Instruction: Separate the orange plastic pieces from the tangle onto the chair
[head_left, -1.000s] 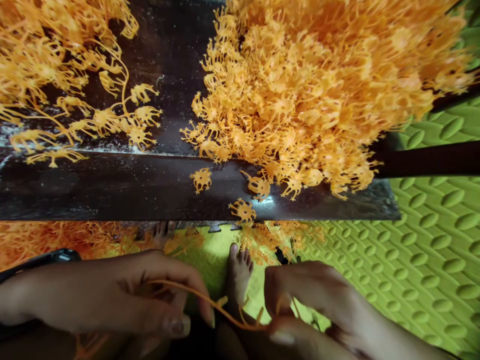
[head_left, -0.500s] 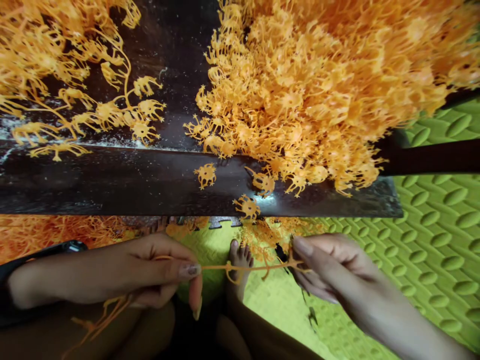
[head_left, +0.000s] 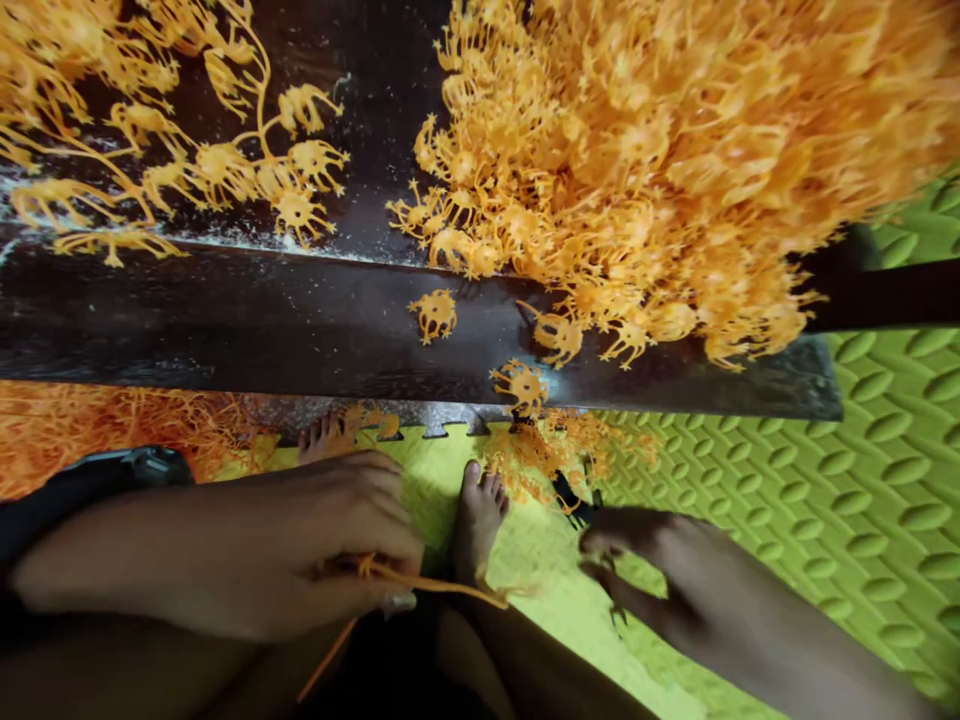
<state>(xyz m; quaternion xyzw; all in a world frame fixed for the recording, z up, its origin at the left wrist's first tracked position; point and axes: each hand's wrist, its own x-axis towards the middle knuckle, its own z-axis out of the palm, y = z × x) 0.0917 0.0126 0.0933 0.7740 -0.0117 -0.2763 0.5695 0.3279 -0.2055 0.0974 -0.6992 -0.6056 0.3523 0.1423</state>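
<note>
My left hand point(head_left: 330, 545) is closed around a thin orange plastic stem point(head_left: 442, 585). One end with a small side branch sticks out to the right, and another strand hangs below the palm. My right hand point(head_left: 660, 575) is over the mat at the right, slightly blurred, its thumb and forefinger curved with a gap between them and nothing visible in it. Beyond both hands, a large heap of orange plastic flower-like pieces point(head_left: 637, 180) covers the right of a dark wooden table point(head_left: 300, 330). A few loose pieces point(head_left: 435, 315) lie near its front edge.
More orange pieces, some still on branched stems point(head_left: 225, 170), lie at the table's left. Beneath the edge is a pile of orange stems point(head_left: 112, 430). A green textured mat point(head_left: 862, 510) covers the floor, with scattered orange bits point(head_left: 547, 450) and a bare foot point(head_left: 480, 510).
The stem stretched between both hands is now only in my left hand, its free end hanging lower. My right hand has let go and dropped slightly. The view has shifted a little.
</note>
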